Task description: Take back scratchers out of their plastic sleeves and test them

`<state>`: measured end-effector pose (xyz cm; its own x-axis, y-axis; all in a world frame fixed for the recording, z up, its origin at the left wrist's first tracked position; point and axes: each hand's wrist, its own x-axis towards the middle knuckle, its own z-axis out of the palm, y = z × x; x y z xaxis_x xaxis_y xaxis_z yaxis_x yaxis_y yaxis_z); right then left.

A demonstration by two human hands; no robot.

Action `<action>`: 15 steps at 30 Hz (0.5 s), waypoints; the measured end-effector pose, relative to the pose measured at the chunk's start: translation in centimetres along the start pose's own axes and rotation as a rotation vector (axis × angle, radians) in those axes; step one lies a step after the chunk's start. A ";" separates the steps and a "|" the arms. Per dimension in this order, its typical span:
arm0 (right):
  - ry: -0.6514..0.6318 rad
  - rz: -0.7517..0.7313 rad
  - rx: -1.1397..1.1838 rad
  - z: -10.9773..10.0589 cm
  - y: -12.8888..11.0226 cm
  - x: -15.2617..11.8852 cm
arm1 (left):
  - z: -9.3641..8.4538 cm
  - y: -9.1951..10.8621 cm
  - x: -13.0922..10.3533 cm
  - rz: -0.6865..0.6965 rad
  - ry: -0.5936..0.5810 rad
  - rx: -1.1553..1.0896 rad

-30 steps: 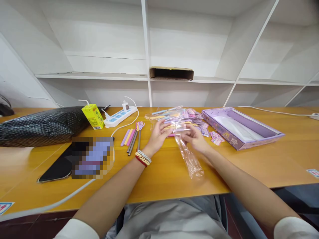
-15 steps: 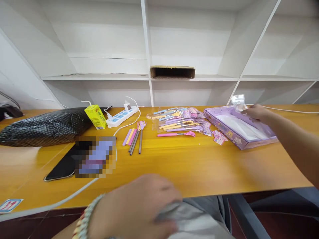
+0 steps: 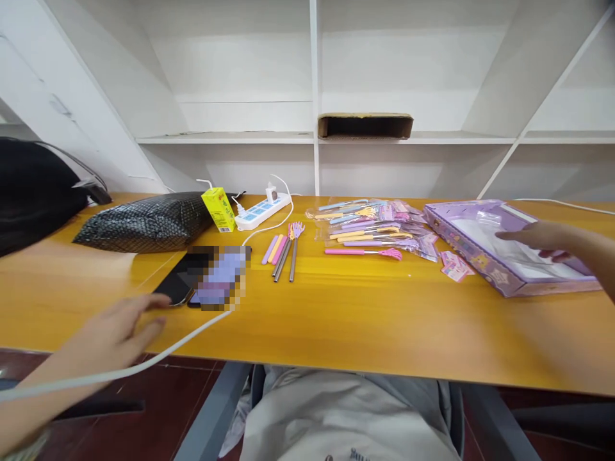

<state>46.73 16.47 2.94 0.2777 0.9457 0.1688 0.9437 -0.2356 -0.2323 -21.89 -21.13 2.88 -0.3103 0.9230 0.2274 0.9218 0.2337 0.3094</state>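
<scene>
My left hand [image 3: 122, 330] is at the front left of the table, thumb and fingers apart. Its fingertips reach the lower corner of a black phone [image 3: 175, 282]; whether they touch it I cannot tell. Over a shallow purple cardboard box [image 3: 485, 272] hovers my right hand [image 3: 542, 242], fingers stretched out and holding nothing. Inside that box, clear plastic wrap [image 3: 487, 224] lies near the fingertips. Left of the box are several bagged back scratchers [image 3: 369, 234], an unwrapped pink one [image 3: 362, 253] and small pink cards [image 3: 455, 266].
Loose handles [image 3: 273, 250] and metal rods with claw ends [image 3: 288, 253] lie mid-table. Behind the phones are a yellow drink carton [image 3: 218, 211], a white power strip [image 3: 263, 212] and a black wrapped parcel [image 3: 144, 224]. A white cable [image 3: 192, 336] crosses the front left.
My left hand has moved from my lap leftward to the phone. The right hand has let go of the crumpled clear plastic, now in the box. The view has turned left.
</scene>
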 end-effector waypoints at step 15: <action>-0.491 0.051 0.334 1.0 -0.7 -3.1 | 1.5 -2.6 1.6 -0.078 0.082 0.121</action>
<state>45.06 13.94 1.59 0.1303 0.9467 -0.2944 0.8014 -0.2754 -0.5309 -24.43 -19.83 1.06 -0.3957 0.8736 0.2833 0.9137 0.3434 0.2173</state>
